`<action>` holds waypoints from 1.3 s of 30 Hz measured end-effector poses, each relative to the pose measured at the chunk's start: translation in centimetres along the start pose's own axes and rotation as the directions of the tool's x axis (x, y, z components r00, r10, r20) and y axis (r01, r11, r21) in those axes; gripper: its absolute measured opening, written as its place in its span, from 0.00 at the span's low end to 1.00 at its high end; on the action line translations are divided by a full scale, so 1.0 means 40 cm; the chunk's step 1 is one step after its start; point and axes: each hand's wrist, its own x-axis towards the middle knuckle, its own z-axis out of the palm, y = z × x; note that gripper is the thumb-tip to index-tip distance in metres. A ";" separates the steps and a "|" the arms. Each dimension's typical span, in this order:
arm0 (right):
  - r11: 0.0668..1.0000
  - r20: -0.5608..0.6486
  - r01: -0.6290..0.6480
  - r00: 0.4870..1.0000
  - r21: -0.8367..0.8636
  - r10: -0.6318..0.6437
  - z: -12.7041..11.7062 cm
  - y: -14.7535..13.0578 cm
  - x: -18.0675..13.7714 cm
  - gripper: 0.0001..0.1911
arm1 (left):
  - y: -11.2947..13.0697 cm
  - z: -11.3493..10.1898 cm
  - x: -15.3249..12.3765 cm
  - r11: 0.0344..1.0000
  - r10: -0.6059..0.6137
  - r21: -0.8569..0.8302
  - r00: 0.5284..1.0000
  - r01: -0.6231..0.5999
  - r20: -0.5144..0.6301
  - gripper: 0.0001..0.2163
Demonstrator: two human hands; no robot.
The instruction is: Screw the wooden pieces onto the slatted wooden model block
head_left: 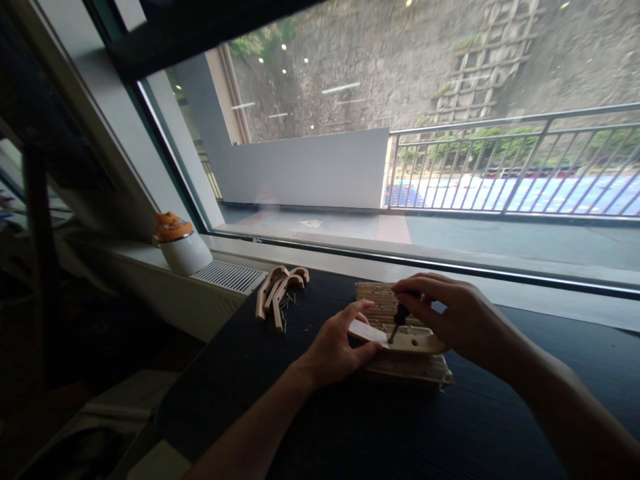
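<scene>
My right hand [440,303] grips the dark handle of a screwdriver [400,315], its shaft angled down to a hole in a curved wooden piece [425,341]. A second hole shows farther right along that piece. With thumb and fingers, my left hand [337,343] pinches the piece's pale left end. Underneath lies a worn, ridged block [407,369] that looks like layered wood or cardboard, its top pitted with small holes. Whether a screw sits under the screwdriver's tip is too small to tell.
Several curved wooden pieces [280,293] lie at the dark table's [225,387] far left, with loose screws [286,310] beside them. A white container with an orange top [183,247] stands on the sill by a vent grille [227,275]. A large window [320,167] rises behind the table.
</scene>
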 end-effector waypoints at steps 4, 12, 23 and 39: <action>0.999 0.085 -0.012 0.996 0.045 0.008 -0.013 0.008 -0.006 0.15 | -0.002 -0.001 0.000 1.000 -0.001 -0.006 1.000 0.001 0.001 0.27; 0.996 0.028 -0.066 0.997 -0.052 0.067 -0.007 0.013 -0.001 0.14 | 0.002 0.001 -0.001 1.000 0.002 0.003 1.000 -0.002 0.002 0.27; 0.997 0.050 0.052 0.998 -0.052 -0.050 0.001 0.004 -0.008 0.19 | 0.001 0.002 0.000 1.000 0.021 0.015 1.000 -0.021 -0.007 0.27; 0.987 -0.015 0.006 1.000 -0.163 -0.009 0.010 0.014 0.000 0.16 | 0.000 0.003 0.001 1.000 0.021 -0.017 1.000 -0.021 0.002 0.27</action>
